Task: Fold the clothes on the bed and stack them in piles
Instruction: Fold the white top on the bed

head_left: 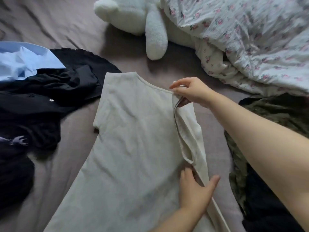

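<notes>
right hand (192, 92) pinches the soft cream shirt's (133, 131) shoulder; left hand (195, 193) presses flat, fingers straight.

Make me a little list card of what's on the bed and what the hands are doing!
being folded: cream T-shirt, spread flat
right hand: pinches the shirt's shoulder edge, folding that side in
left hand: rests on the shirt lower down
left side: black clothes, light blue shirt
right side: olive garment
top: white plush toy, floral duvet
</notes>
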Available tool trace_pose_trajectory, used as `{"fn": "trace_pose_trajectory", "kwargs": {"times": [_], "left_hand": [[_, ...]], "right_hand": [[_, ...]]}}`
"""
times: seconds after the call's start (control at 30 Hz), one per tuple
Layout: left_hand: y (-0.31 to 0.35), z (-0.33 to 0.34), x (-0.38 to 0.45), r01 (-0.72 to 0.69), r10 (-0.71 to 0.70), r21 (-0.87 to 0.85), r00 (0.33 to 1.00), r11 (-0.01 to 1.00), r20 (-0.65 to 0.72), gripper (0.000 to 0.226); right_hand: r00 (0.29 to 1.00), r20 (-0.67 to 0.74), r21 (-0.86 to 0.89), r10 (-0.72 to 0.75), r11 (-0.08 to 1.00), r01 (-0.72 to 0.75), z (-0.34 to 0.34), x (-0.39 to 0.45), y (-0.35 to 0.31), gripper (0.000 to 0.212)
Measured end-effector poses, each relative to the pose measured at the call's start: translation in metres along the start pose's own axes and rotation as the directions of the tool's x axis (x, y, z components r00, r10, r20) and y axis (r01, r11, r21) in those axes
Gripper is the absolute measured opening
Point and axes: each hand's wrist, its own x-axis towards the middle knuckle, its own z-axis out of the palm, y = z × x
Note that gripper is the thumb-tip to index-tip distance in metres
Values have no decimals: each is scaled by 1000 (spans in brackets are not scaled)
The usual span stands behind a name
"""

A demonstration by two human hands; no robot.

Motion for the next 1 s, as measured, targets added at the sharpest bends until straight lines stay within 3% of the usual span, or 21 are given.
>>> {"fn": "trace_pose_trajectory", "kwargs": {"times": [0.07,0.13,0.17,0.3,0.43,0.53,0.7,0.8,0.87,1.0], "left_hand": [[9,-4,0,140,-149,-116,986,983,-71,64],[5,-21,7,103,-138,-165,968,981,-211,22],[2,-35,11,68,-124,-206,954,976,-272,16],[-12,-111,31,-64,-76,-259,865,964,-496,34],[-33,-185,60,-72,-80,-229,803,971,-591,27],[-44,-222,80,-81,-72,-212,775,974,-628,16],[-45,-253,103,-85,-102,-283,804,955,-585,15],[-43,-260,118,-39,-115,-255,820,966,-561,21],[-41,-261,125,-43,-111,-236,791,971,-602,22],[-43,-264,136,32,-169,-220,750,975,-639,20]], "right_hand": [[1000,19,18,9,1000,-9,24,9,-17,8],[1000,31,42,5,999,-6,45,21,-31,7],[999,36,61,-8,998,6,55,27,-38,8],[993,101,160,-62,986,45,89,51,-63,29],[997,44,-19,-70,997,71,121,83,-73,20],[998,2,-182,-68,981,67,143,106,-75,12],[998,7,-313,-62,948,61,172,133,-71,34],[998,5,-312,-60,948,58,182,148,-72,32],[999,-2,-285,-55,957,52,186,159,-71,35],[986,167,-263,22,965,23,192,157,-63,66]]}}
